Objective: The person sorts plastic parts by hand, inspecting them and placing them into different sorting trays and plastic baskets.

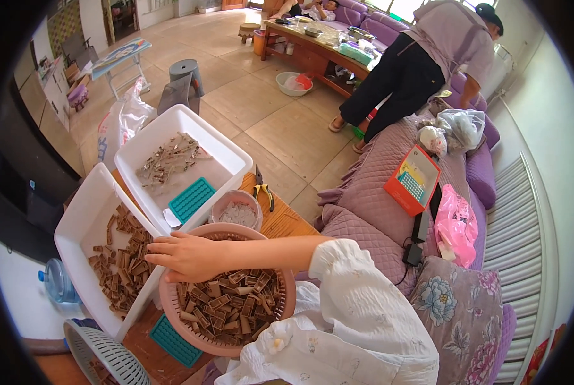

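Observation:
My right hand [194, 256] reaches leftward over the rim of a pink-brown plastic basket [274, 234], palm down and fingers stretched out. Nothing shows in it. Small brown rectangular pieces [232, 305] fill the basket. Just left of my fingertips is a white tub [85, 212] with more of the brown pieces lying loose in it. Behind that, a second white tub [236, 151] contains thin metal-looking strips [175, 160] and a teal slotted tray [192, 200]. A pink bowl [243, 200] of small whitish pieces stands behind the basket. My left hand is out of view.
Yellow-black pliers [263, 192] lie on the wooden table [290, 221]. Another teal tray [175, 340] sits near the basket, beside a grey perforated basket [107, 353]. An orange-red box [414, 179] rests on the purple sofa at right. A person [422, 58] bends over the sofa farther off.

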`<state>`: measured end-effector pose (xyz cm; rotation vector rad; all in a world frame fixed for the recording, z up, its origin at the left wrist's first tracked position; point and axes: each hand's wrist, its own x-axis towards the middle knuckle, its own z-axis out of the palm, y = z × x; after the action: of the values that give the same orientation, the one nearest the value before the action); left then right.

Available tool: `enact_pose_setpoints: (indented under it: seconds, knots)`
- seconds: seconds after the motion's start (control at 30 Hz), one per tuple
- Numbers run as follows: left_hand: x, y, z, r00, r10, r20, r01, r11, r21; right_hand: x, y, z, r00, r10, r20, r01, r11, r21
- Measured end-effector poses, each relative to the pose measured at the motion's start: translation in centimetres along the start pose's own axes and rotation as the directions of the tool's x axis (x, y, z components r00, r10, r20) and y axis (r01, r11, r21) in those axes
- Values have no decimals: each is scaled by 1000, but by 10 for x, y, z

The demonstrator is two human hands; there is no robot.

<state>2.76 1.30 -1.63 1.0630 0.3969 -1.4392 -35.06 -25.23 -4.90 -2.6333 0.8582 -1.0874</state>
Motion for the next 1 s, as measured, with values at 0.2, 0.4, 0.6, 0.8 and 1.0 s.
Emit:
enact_pose_setpoints:
  seconds: [0.2,0.4,0.6,0.8,1.0]
  knots:
    - [-8,0,-3,981,-42,188,61,993,-96,35,6,38,783,27,622,21,997,-69]
    - [-9,-17,37,967,106,-230,-104,994,22,34,15,43,794,77,603,-48,997,-64]
    - [-1,-15,27,951,186,-247,-174,982,72,45,18,49,770,49,636,-41,999,-26]
    - [-5,-13,27,966,166,-200,-152,985,82,72,33,59,703,49,709,-116,992,47]
    - [-4,-22,55,913,288,-288,-236,950,202,134,127,130,676,425,602,-444,887,-127]
